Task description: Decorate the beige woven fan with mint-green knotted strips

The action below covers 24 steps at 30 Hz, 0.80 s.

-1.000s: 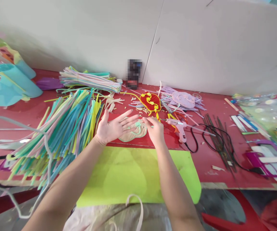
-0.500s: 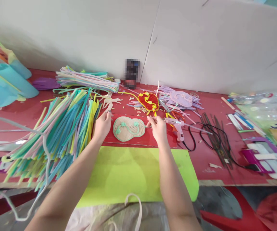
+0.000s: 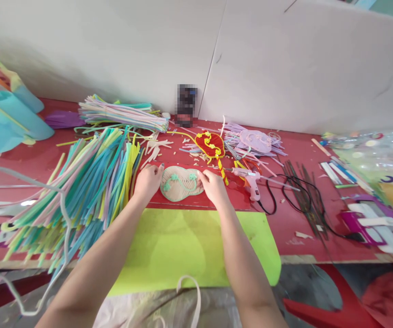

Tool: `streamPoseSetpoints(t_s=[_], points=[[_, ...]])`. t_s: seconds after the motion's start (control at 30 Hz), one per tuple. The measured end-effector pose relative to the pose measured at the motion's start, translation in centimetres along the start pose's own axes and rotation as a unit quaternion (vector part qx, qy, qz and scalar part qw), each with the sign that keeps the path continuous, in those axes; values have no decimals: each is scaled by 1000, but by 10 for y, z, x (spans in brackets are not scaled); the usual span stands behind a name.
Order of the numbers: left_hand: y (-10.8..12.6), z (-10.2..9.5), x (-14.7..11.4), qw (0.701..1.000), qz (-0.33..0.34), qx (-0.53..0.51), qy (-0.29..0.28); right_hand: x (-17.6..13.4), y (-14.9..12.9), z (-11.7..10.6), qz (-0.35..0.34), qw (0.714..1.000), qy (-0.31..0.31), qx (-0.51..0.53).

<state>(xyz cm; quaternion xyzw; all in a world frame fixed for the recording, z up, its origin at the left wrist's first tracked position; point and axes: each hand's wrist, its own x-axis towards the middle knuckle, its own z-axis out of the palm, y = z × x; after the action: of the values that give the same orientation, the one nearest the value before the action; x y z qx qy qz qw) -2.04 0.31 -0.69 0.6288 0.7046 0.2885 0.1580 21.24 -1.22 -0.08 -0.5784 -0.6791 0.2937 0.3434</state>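
Taking the cream gourd-shaped piece (image 3: 182,183) as the dial's centre, with the wall at 12 o'clock, a heap of coloured pipe cleaners (image 3: 94,177) crowds 9 o'clock, just beside the left hand (image 3: 148,182). A tied bundle (image 3: 123,114) lies at 10 to 11. The red gourd piece (image 3: 205,146) with yellow trim lies at 1, a lilac piece (image 3: 256,141) at 2. At 3 o'clock the pink glue gun (image 3: 251,181) and its black cord block the way past the right hand (image 3: 213,184).

The cream piece lies on the red mat (image 3: 232,199), whose near edge meets a yellow-green sheet (image 3: 189,250) at 6. Bare mat shows at 4, short of the gun.

The right fingers pinch the piece's 3 o'clock end; the left fingers are curled nearly together at its 10 o'clock rim, though I cannot tell whether they grip it.

Compared with 0.5 s ago, both hands are closer in on the piece, which lies in much the same spot.
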Motion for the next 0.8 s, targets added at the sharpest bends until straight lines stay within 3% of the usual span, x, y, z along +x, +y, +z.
streamPoseSetpoints(t_s=[0.2,0.4,0.63,0.8], points=[[-1,8,3,985,-28,-162,-43,0,1,0,-1,1000,13,4],[-1,10,8,939,-62,-331,-65,0,-10,-7,-25,996,79,-16],[0,5,8,919,-90,-381,-51,2,-9,-8,-44,992,113,-25],[-7,9,12,931,-93,-350,-51,1,-5,-20,-47,980,186,-62]])
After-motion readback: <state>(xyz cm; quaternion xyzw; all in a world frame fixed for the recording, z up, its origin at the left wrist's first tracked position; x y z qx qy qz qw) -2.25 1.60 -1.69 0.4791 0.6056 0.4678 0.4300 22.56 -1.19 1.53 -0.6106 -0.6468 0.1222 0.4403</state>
